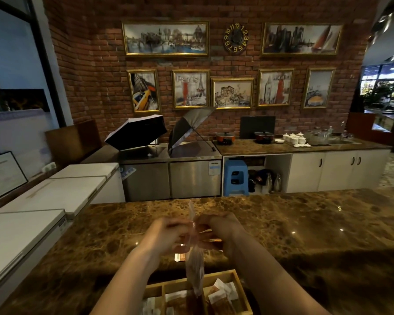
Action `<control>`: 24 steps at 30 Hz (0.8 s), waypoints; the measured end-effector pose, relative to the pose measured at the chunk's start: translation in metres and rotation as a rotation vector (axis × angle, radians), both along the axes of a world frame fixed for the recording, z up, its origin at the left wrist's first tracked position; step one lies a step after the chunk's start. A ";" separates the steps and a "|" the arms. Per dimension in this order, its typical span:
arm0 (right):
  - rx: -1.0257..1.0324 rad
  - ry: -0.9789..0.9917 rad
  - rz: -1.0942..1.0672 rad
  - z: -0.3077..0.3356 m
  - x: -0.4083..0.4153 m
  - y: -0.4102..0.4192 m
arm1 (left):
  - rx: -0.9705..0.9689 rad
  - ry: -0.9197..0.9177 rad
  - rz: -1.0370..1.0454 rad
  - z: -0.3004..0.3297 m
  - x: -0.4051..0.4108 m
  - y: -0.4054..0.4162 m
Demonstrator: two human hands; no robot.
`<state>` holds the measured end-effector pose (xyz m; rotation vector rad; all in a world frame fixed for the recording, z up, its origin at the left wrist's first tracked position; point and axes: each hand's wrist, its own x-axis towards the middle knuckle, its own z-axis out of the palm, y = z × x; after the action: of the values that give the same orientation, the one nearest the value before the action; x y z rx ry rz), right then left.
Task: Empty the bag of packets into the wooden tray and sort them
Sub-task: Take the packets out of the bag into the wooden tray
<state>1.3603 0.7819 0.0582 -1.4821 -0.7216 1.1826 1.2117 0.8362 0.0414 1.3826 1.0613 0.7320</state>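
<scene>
Both hands, left hand [168,233] and right hand [216,228], pinch the clear bag [194,258] at its top, fingers curled closed. It hangs between them over the wooden tray [241,289], where packets [223,292] lie, on the marble counter [305,223].

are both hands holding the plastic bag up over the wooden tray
Yes, the left hand and right hand pinch the plastic bag above the wooden tray.
</scene>
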 end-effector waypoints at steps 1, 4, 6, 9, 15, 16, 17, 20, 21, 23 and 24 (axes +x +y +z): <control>0.000 0.002 0.003 0.000 0.000 0.000 | -0.002 0.011 -0.002 0.000 0.000 0.002; 0.000 0.008 0.025 0.000 -0.003 0.000 | 0.022 0.054 0.028 0.000 0.000 0.004; 0.002 0.007 0.035 0.001 -0.006 0.000 | 0.026 0.064 0.053 0.001 0.001 0.004; 0.008 0.010 0.040 0.003 -0.010 -0.001 | 0.011 0.056 0.084 0.000 0.002 0.003; -0.036 -0.054 0.030 0.005 -0.010 0.003 | -0.027 0.041 0.082 -0.001 0.004 0.001; -0.039 -0.058 0.035 0.005 -0.009 0.003 | -0.034 0.034 0.081 -0.001 0.004 0.001; -0.039 -0.067 0.040 0.006 -0.009 0.003 | -0.043 0.029 0.081 -0.001 0.005 0.001; -0.034 -0.123 0.027 0.006 -0.011 0.005 | -0.077 -0.001 0.098 -0.002 0.008 0.000; -0.035 -0.146 0.019 0.006 -0.011 0.007 | -0.089 -0.012 0.105 -0.002 0.008 0.000; -0.029 -0.182 0.012 0.005 -0.013 0.008 | -0.124 -0.038 0.111 -0.003 0.009 0.000; -0.024 -0.193 0.018 0.005 -0.013 0.008 | -0.142 -0.052 0.113 -0.003 0.009 -0.001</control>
<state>1.3473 0.7903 0.0627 -1.6283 -0.8555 1.0743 1.2208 0.8357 0.0380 1.1845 1.1357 0.7563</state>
